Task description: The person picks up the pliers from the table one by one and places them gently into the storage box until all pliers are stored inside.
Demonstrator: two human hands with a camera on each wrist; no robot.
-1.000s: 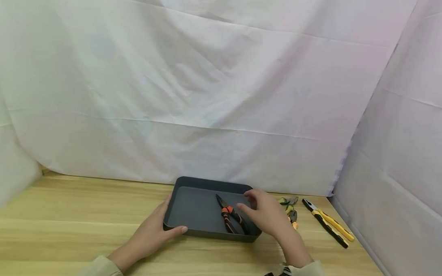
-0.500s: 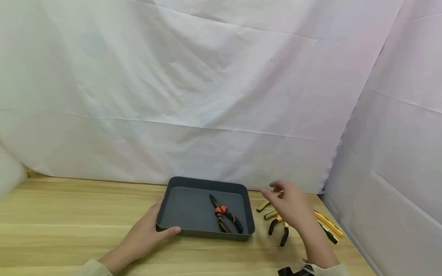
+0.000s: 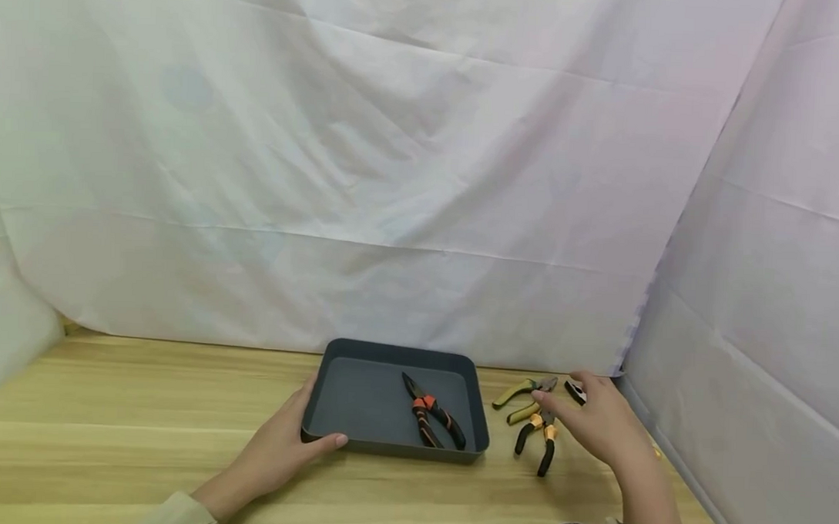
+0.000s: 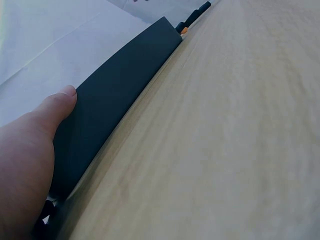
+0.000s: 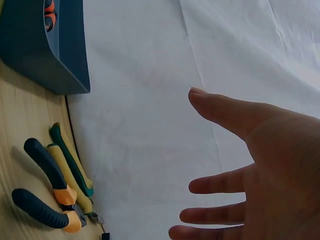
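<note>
- Bench [image 3: 143, 437]: loose pliers lie right of the tray.
- Tray [image 3: 359, 399]: one orange pliers [image 3: 431, 420] already inside.
- Left hand [image 3: 281, 442] clasps the tray's near-left corner.
- Right hand [image 3: 597, 422], fingers spread, hovers over black pliers [image 3: 541, 443]; green pliers [image 3: 522, 389] and a yellow pair remain outside.

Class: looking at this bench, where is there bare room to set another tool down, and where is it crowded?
Free: the tray floor left of the orange-handled pliers, and the wooden table left of the left hand. Crowded: right of the tray, where loose pliers lie under the right hand.
</note>
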